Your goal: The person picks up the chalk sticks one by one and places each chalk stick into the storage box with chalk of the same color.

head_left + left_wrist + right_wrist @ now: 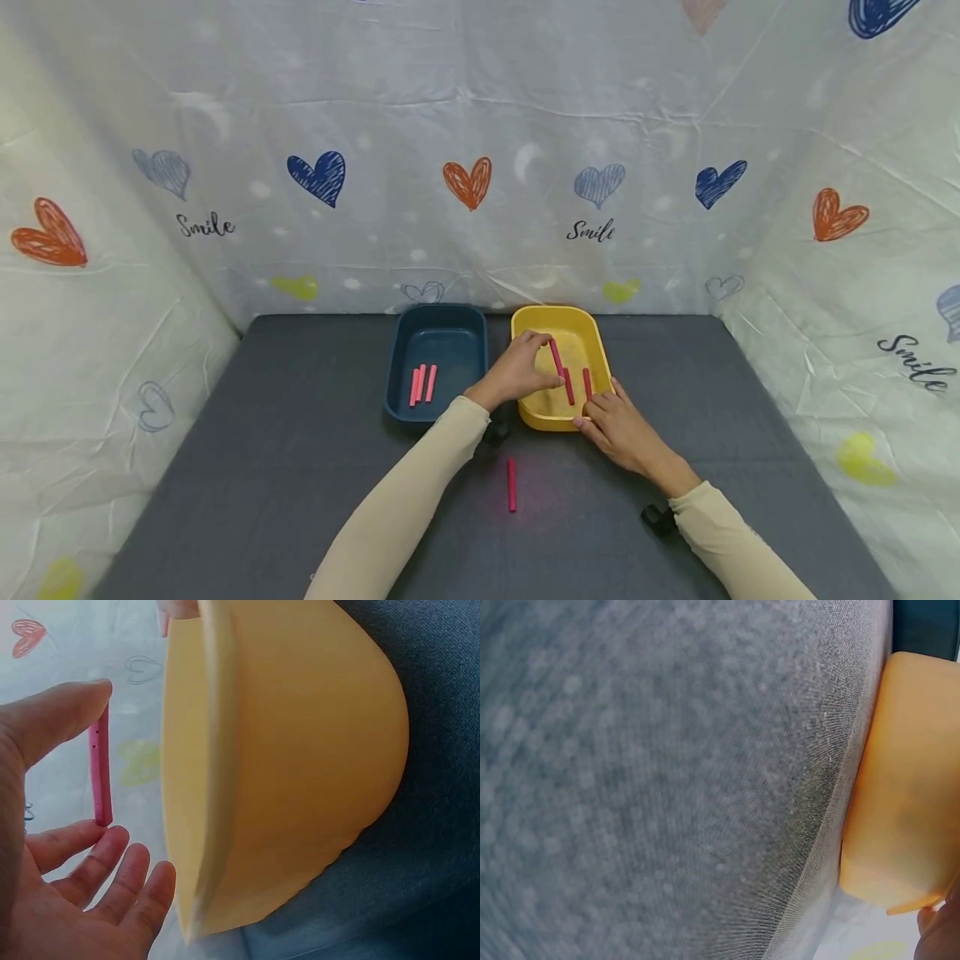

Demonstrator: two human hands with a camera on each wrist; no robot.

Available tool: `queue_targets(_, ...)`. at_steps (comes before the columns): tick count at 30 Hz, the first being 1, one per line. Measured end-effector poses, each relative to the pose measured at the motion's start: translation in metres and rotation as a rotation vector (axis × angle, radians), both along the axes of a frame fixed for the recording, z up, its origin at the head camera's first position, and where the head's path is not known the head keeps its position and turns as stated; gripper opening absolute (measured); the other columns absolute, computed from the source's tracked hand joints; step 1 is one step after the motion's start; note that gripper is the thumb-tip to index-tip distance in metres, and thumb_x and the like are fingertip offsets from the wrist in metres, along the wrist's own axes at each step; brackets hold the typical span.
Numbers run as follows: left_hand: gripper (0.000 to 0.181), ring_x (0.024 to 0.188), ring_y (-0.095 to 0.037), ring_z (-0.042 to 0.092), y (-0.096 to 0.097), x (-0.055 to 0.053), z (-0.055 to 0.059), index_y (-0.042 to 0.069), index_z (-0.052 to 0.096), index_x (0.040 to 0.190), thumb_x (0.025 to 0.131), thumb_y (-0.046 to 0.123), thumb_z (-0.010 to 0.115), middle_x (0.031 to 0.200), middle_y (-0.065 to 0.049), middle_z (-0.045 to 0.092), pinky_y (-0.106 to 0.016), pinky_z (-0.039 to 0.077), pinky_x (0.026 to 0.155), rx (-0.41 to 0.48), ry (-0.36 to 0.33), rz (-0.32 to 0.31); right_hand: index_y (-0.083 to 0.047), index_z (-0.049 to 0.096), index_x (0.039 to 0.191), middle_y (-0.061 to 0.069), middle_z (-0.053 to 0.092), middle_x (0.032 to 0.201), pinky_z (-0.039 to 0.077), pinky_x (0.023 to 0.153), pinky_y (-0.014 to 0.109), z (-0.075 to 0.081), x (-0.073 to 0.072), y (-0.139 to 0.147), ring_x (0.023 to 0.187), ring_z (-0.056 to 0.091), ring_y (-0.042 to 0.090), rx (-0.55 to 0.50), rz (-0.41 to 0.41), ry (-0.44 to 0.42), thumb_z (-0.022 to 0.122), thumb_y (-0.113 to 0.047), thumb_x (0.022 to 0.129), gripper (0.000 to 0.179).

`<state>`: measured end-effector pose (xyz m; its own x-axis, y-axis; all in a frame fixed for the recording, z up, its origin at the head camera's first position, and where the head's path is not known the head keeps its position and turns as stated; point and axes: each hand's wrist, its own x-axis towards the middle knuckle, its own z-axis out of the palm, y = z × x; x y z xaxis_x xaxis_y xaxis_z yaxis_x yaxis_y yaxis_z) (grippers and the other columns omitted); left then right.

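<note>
My left hand is over the yellow tray. Its thumb and a finger pinch a dark pink stick by the two ends; small dark dots mark the stick. Two similar sticks lie in the tray, one left stick just beneath the held one and one right stick near my other hand. My right hand grips the tray's near right corner, thumb at the front and a finger along the side. In the right wrist view only a bit of that hand shows.
Left of the yellow tray stands a dark blue tray with three lighter pink sticks. Another dark pink stick lies on the grey cloth in front of the trays. A white printed curtain hangs behind and at both sides.
</note>
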<state>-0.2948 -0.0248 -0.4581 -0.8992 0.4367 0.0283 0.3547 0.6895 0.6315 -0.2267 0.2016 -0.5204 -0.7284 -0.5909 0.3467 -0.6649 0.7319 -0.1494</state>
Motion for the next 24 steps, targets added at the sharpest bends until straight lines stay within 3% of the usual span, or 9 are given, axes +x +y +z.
queue_targets(9,0.077,0.129,-0.026,0.049,0.01,-0.007,-0.009,0.008,0.042,0.147,0.085,0.038,0.076,0.144,-0.012,0.046,-0.041,0.045,0.108,-0.049,-0.019,-0.029,-0.017,0.058,0.085,-0.001,0.063,0.089,0.027,0.114,0.064,0.0,0.0,0.0,0.096,0.06,0.022,0.016,-0.004,0.016,0.057,-0.032,0.099,0.021)
queue_targets(19,0.077,0.133,-0.027,0.044,0.022,-0.01,-0.015,0.009,0.044,0.146,0.083,0.038,0.078,0.146,-0.011,0.046,-0.04,0.043,0.11,-0.127,-0.037,0.004,-0.017,0.057,0.085,-0.001,0.063,0.089,0.027,0.114,0.063,0.0,0.0,0.0,0.096,0.06,0.023,0.0,0.002,0.018,0.056,-0.031,0.099,0.02)
queue_targets(24,0.077,0.129,-0.025,0.047,0.025,-0.009,-0.013,0.01,0.047,0.145,0.081,0.04,0.078,0.143,-0.01,0.048,-0.039,0.046,0.107,-0.194,-0.01,0.024,-0.017,0.057,0.085,-0.001,0.061,0.088,0.027,0.114,0.064,-0.001,-0.002,0.001,0.095,0.06,0.023,-0.005,0.009,0.031,0.057,-0.032,0.099,0.021)
